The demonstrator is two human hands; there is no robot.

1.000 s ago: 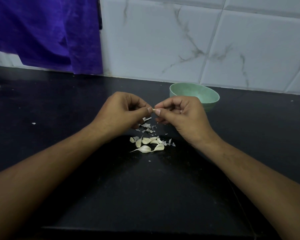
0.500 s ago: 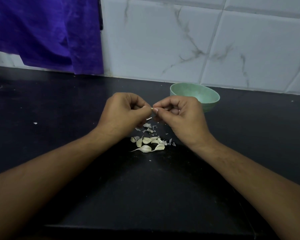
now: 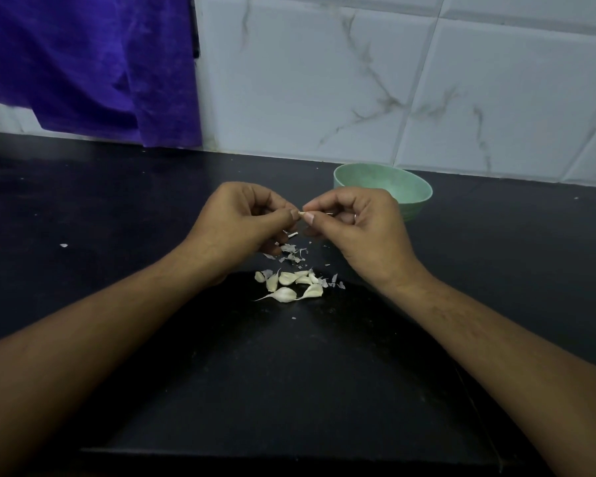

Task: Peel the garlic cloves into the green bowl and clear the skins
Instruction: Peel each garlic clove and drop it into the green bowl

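**Clove pinched at both ends; bowl lies behind the right hand**

Clock directions are read from the pinch point, with 12 o'clock toward the wall. I see the left hand and right hand raised over the black stone counter. Their fingers are curled, and each thumb and forefinger is closed on the small pale garlic clove. Only a sliver of it shows between the fingertips. Its long axis appears to run 9 to 3, one end in each grip, but most of it is hidden and I cannot tell how much skin remains.

The round pale-green bowl stands near at 2 o'clock, its front wall partly covered by the right hand's knuckles. No cloves show in the visible part of its interior. The right hand is the nearer one, so I judge the drop will turn on a short carry toward 2 o'clock, with the skin stripped off toward 9.

Torn papery white skins lie at 6 o'clock beneath the hands. The heap of whitish garlic cloves, seemingly unpeeled, lies further along 6, apart from both hands. I judge the task to be at an early stage.

A purple cloth hangs at 10 o'clock against white marbled wall tiles.
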